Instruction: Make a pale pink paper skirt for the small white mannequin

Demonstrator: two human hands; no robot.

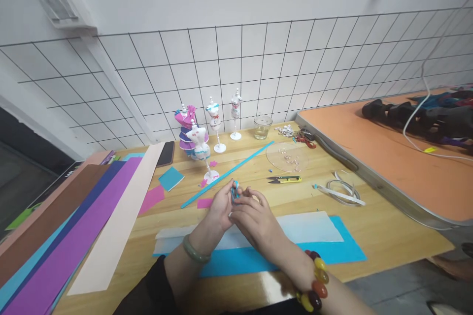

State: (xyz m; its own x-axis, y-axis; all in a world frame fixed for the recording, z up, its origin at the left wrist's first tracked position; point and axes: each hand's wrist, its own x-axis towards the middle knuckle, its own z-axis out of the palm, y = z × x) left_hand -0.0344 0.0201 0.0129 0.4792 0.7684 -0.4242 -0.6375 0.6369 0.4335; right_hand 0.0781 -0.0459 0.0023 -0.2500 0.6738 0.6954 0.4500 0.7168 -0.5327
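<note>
My left hand, with a green bangle at the wrist, is closed around a small blue and white piece. Close against it, my right hand has bent fingers at the same piece; whether they grip it is hidden. Beneath both hands lie a blue sheet and a whitish translucent strip. Just beyond my fingers runs a narrow blue strip, with a small pink piece near it. A white mini dress form with blue trim stands behind the strip, slightly tilted.
Several dress forms and a glass cup stand by the wall. At right are yellow-handled snips, a clear round plate with small beads and coiled ribbon. Coloured sheets lie left; an orange board lies right.
</note>
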